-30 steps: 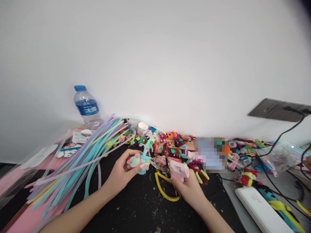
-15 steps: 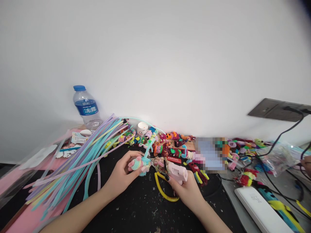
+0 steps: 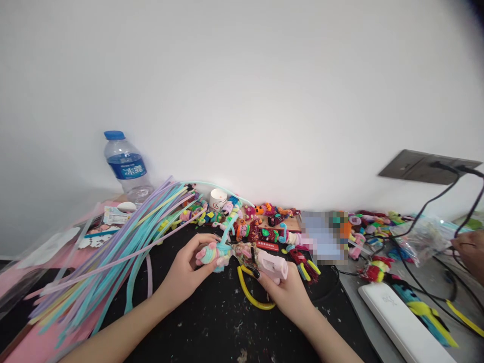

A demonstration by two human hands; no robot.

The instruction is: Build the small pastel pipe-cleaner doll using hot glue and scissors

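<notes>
My left hand [image 3: 185, 272] grips a small pastel pipe-cleaner figure [image 3: 212, 253] of pink, yellow and turquoise, with a turquoise stem rising from it. My right hand [image 3: 286, 293] holds a pink glue gun [image 3: 269, 263] whose tip, crusted with glue and fluff, touches the figure's right side. Both hands hover just above the black mat [image 3: 227, 327], in front of a row of finished colourful figures [image 3: 264, 229].
A fan of pastel pipe cleaners [image 3: 113, 252] lies at the left, a water bottle [image 3: 124, 166] behind it. Yellow-handled pliers [image 3: 253, 297] rest under the glue gun. A white power strip [image 3: 397, 322] and cables lie right. Another person's hand [image 3: 469, 249] shows at the right edge.
The view has shifted slightly, so everything sits a little more to the left. My hands keep the glue gun tip against the figure. The other person's hand has come further into view.
</notes>
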